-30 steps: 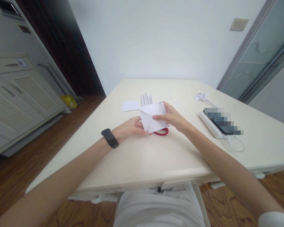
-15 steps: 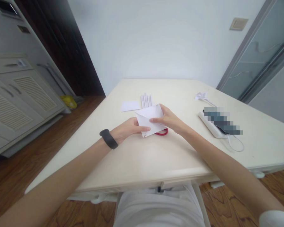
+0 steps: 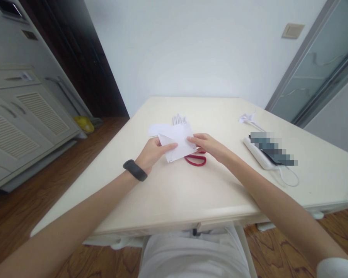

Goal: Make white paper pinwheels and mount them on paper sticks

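Note:
A folded sheet of white paper (image 3: pixel 178 141) is held between my two hands above the table. My left hand (image 3: pixel 155 152) grips its left side, thumb on top and fingers underneath. On the right side, my right hand (image 3: pixel 205 146) pinches it with the thumb and fingers. Beneath the paper, the red handles of scissors (image 3: pixel 195 160) show; their blades are hidden. Another white paper piece (image 3: pixel 159 129) lies just behind my left hand. Several thin white paper rolls (image 3: pixel 179 119) lie behind the held paper, which partly covers them.
To the right, a white power strip (image 3: pixel 258 154) with a cable carries a dark, pixelated object (image 3: pixel 272 148). A white paper pinwheel-like shape on a stick (image 3: pixel 247 117) lies farther back. The cream table (image 3: pixel 174 200) meets the wall at its far edge.
Both hands have moved the folded paper slightly left and away from me. More of the red scissor handles shows now, and my right hand's grip has shifted on the paper's right side.

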Available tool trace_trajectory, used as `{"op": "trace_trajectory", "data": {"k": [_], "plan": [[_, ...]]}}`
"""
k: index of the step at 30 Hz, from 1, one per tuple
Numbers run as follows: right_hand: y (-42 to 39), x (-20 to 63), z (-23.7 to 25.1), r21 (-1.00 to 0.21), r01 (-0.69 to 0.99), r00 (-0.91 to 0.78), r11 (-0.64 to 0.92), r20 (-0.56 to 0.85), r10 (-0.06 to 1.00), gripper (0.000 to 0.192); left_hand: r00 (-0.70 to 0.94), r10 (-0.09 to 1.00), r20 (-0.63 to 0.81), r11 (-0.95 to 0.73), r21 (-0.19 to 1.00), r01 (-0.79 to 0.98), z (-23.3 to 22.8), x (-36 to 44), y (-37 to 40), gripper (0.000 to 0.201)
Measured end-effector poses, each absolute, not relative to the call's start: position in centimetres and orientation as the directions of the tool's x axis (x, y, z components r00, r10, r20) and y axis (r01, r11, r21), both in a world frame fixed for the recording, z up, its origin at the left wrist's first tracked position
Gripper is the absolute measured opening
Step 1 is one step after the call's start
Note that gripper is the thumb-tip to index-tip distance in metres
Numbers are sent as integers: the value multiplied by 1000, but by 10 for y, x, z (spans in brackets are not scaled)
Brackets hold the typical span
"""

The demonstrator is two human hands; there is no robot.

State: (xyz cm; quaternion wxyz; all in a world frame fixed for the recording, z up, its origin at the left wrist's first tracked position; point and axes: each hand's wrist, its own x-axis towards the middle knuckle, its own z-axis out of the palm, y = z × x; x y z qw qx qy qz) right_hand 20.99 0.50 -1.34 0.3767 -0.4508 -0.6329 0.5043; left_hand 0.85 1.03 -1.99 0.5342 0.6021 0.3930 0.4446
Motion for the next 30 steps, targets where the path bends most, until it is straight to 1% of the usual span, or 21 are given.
{"op": "trace_trajectory", "data": {"k": [2,5,9,13,19,23,30], "plan": [[7,212,-15,-970,224,-315,94,20,949,34,248,959,140,-142,990,-10,-20,8,12,45],[6,212,-15,-970,206,-336,127,52,941,30,205,967,154,-154,988,-21,-21,8,12,45],[3,209,-13,-965,176,-365,195,120,923,24,245,952,183,-169,983,-79,-21,9,10,44],[2,207,-13,-962,200,-356,186,106,928,23,216,955,201,-175,976,-131,-19,11,7,44],[2,207,-11,-963,215,-321,161,86,943,17,149,967,205,-190,976,-111,-18,10,8,48],[1,209,-9,-967,198,-320,160,91,943,12,147,961,236,-217,967,-135,-19,9,9,45],[3,214,-8,-965,198,-330,174,101,938,17,120,962,247,-228,962,-150,-18,8,11,47]]}}
